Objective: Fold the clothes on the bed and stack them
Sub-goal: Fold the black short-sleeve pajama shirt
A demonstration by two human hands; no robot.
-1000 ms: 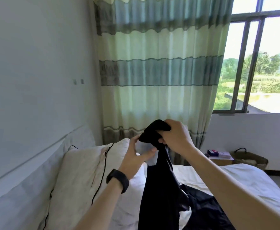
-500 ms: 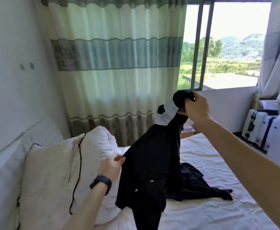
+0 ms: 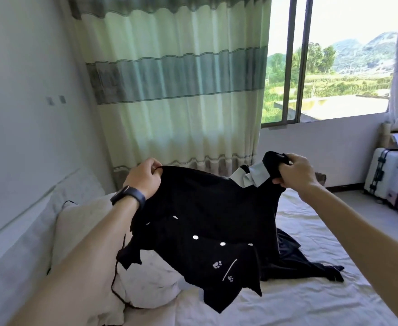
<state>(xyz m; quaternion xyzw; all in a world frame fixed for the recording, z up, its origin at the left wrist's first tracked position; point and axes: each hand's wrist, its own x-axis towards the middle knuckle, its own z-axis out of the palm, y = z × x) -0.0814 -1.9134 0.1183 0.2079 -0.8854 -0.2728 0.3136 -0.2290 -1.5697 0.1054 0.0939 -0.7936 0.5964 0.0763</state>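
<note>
Above the bed (image 3: 299,302), hands stretch a black, white-buttoned, paw-printed shirt (image 3: 205,222).

Daylight pours through a dark-framed window (image 3: 297,60), a pale-green and grey-green striped curtain (image 3: 176,78) hanging just left of it, a plain white wall (image 3: 23,90) farther left, white dark-strapped suitcases (image 3: 391,175) below its right corner.

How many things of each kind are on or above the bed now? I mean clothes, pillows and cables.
Black garments: 2, the held garment between left hand and right hand, the other garment lying on the bed
White pillow: 1
Black cable: 1
Total: 4
</note>
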